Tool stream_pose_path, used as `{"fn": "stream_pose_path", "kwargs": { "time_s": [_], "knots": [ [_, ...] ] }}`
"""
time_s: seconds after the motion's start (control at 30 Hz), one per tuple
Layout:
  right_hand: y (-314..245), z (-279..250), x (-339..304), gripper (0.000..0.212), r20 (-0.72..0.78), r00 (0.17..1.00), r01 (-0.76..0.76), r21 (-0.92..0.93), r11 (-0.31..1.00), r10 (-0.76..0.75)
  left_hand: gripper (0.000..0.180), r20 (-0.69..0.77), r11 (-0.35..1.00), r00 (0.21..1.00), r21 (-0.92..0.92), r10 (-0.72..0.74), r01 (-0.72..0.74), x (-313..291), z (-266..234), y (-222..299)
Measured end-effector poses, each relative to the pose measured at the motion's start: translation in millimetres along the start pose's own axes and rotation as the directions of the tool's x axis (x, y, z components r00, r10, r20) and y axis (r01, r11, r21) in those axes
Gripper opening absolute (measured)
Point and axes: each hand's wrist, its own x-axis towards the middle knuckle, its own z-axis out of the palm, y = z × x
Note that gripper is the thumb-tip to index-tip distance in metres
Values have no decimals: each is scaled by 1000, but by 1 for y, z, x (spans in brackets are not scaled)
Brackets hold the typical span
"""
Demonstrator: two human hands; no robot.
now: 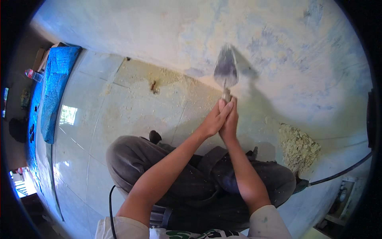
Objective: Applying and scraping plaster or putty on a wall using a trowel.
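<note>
A pointed trowel (226, 69) with a grey metal blade is held out in front of me, its tip toward the pale wall (278, 51). My left hand (215, 119) and my right hand (230, 123) are both wrapped round its handle, one against the other. The wall around the blade has patchy blue, white and yellowish paint, and the trowel's shadow falls on it. Whether the blade touches the wall, I cannot tell.
A heap of paint flakes (298, 147) lies by the wall on the right, near a dark hose (342, 171). Crumbs and a small brown piece (153, 86) litter the tiled floor (79, 131). Blue sheeting (59, 87) and a plastic bottle (34, 75) are at the left.
</note>
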Motion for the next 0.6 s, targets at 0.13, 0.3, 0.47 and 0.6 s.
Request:
{"fn": "stream_pose_path", "kwargs": {
  "time_s": [0.13, 0.3, 0.47, 0.6],
  "knots": [
    [5, 1, -4, 30, 19, 1000, -25, 51, 998, 24, 41, -75, 999, 997, -15, 37, -38, 0, 1, -6],
    [7, 0, -6, 32, 43, 993, -112, 117, 987, 107, 40, -28, 999, 999, 4, 34, -34, 4, 0, -8],
    [7, -2, -4, 33, 4, 1000, -27, 58, 998, 26, 43, -41, 998, 998, 50, 52, -50, 2, 0, -9],
    [13, -3, -7, 33, 36, 997, -66, 69, 995, 64, 41, -50, 1000, 999, 19, 10, -9, -1, 2, -15]
  ]
}}
